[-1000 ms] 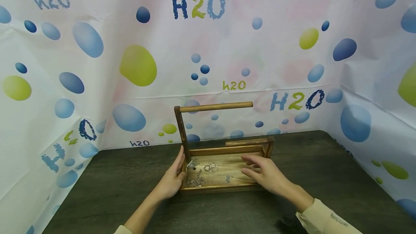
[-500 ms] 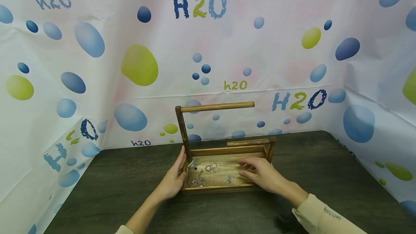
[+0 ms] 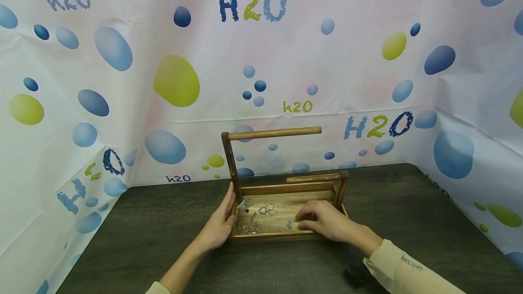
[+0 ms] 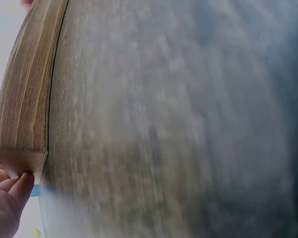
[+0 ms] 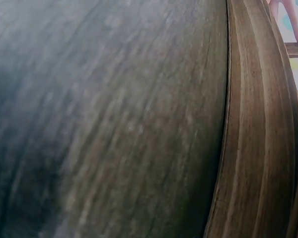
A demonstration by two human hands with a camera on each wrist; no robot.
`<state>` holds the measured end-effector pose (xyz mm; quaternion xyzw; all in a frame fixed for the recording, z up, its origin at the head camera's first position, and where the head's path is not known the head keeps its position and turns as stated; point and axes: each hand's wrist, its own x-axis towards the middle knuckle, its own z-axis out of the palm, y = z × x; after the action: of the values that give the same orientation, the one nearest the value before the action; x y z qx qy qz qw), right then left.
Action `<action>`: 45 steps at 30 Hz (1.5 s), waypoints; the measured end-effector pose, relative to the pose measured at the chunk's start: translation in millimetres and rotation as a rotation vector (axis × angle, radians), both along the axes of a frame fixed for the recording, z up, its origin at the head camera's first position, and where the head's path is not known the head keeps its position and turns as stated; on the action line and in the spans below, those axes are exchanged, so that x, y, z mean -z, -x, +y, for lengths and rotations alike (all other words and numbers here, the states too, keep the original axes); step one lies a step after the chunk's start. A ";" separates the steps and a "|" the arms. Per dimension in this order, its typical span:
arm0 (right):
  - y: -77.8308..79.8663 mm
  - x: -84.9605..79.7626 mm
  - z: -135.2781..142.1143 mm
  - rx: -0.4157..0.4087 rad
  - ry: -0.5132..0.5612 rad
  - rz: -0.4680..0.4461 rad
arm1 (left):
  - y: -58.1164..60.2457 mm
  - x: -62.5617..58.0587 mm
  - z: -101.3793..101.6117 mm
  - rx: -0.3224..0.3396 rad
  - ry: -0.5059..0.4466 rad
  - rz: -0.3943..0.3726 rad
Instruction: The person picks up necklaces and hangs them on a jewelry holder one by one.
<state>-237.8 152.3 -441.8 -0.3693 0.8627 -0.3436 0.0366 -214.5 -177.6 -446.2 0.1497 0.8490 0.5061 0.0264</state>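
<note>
A wooden jewelry stand (image 3: 282, 189) sits on the dark table, its shallow tray edged by low walls. My left hand (image 3: 218, 226) rests along the tray's left end, its fingers extended up beside the post; in the left wrist view my thumb (image 4: 21, 191) touches the wooden end. Over the tray's right part, my right hand (image 3: 327, 221) has bent fingers, thumb and index tips close to a small silver jewelry piece (image 3: 289, 225); no grip on it is visible. Several rings (image 3: 267, 210), a silver chain bundle (image 3: 250, 227) and another silver cluster (image 3: 245, 204) lie further left.
A tall post carries an upper wooden bar (image 3: 278, 134) above the tray. Behind the right hand, a shorter post supports a low bar (image 3: 314, 178). A patterned sheet (image 3: 261, 58) stands behind the dark table (image 3: 171, 221). Something dark (image 3: 355, 276) lies near the right sleeve.
My right hand has moved left and down toward the small silver jewelry piece, its thumb and index tips coming nearer together. My left hand stays at the tray's left end.
</note>
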 end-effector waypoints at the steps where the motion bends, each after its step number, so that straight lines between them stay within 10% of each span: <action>1: 0.1 -0.2 -0.3 -0.006 -0.002 -0.004 | 0.0 0.1 0.0 0.000 0.000 -0.001; 45: 16.8 4.0 -25.1 -0.114 0.056 -0.143 | -3.0 -0.7 0.7 -0.001 0.004 0.000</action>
<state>-254.6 127.2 -445.7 -0.3931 0.8255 -0.3905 0.1072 -211.5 -176.8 -445.5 0.1493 0.8500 0.5045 0.0264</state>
